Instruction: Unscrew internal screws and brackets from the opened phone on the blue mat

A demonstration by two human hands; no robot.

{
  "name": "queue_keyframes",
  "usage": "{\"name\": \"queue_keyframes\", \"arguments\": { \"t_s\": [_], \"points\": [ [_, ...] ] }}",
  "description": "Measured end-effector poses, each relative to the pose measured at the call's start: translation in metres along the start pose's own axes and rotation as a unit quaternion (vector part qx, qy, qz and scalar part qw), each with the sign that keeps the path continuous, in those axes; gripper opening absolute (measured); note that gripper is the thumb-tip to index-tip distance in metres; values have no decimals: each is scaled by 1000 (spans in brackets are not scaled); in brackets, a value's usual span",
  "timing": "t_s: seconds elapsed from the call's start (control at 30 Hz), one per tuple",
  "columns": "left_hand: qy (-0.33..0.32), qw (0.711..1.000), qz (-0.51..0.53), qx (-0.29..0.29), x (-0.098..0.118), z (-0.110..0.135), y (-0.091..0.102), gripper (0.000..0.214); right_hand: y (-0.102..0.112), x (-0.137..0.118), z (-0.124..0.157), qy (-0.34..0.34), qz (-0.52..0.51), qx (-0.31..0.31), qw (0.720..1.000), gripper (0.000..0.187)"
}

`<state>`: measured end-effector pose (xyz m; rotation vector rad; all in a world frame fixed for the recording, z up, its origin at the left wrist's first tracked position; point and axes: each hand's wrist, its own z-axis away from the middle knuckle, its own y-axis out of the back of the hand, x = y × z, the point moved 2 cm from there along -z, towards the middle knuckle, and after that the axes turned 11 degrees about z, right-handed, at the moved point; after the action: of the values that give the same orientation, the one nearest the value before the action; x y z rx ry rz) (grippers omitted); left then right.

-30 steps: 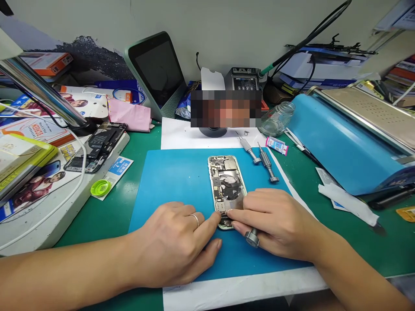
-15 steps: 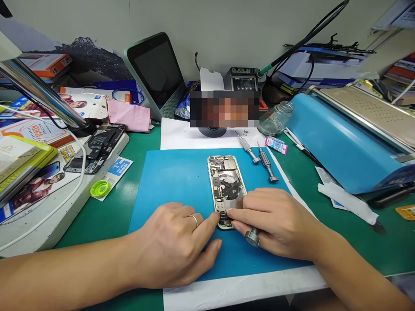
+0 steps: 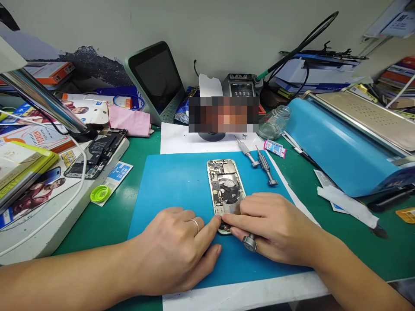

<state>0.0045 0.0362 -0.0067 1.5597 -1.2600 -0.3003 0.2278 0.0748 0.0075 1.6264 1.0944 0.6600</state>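
Note:
An opened phone (image 3: pixel 224 185) with bare circuitry lies lengthwise on a blue mat (image 3: pixel 175 185). My left hand (image 3: pixel 177 250) rests flat on the mat, ring on one finger, its fingertips touching the phone's near left corner. My right hand (image 3: pixel 275 226) is closed around a small screwdriver (image 3: pixel 249 242), whose round metal cap sticks out below my fingers. Its tip, hidden under my fingers, points at the phone's near end. Both hands meet at that near end.
Two more screwdrivers (image 3: pixel 263 166) lie at the mat's far right corner beside a pink packet (image 3: pixel 275 149). A glass jar (image 3: pixel 275 122) and a blue machine (image 3: pixel 343 147) stand to the right. At left lie a dismantled phone (image 3: pixel 97 152), a green cap (image 3: pixel 100 193), and a tablet (image 3: pixel 155 80) behind.
The view has tilted slightly, so everything sits a little lower in frame. My right fingers have slid a bit towards the phone's near end; the hands otherwise stay put.

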Motion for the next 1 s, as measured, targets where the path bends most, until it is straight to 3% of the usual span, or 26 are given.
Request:
{"name": "queue_keyframes", "arguments": {
  "t_s": [0.37,1.0],
  "points": [
    [-17,999,-50,9,2,-2,2,33,-1,3,2,-1,5,-3,1000,23],
    [-17,999,-43,7,2,-1,2,34,5,-1,-2,-7,-5,11,1000,21]
  ]
}}
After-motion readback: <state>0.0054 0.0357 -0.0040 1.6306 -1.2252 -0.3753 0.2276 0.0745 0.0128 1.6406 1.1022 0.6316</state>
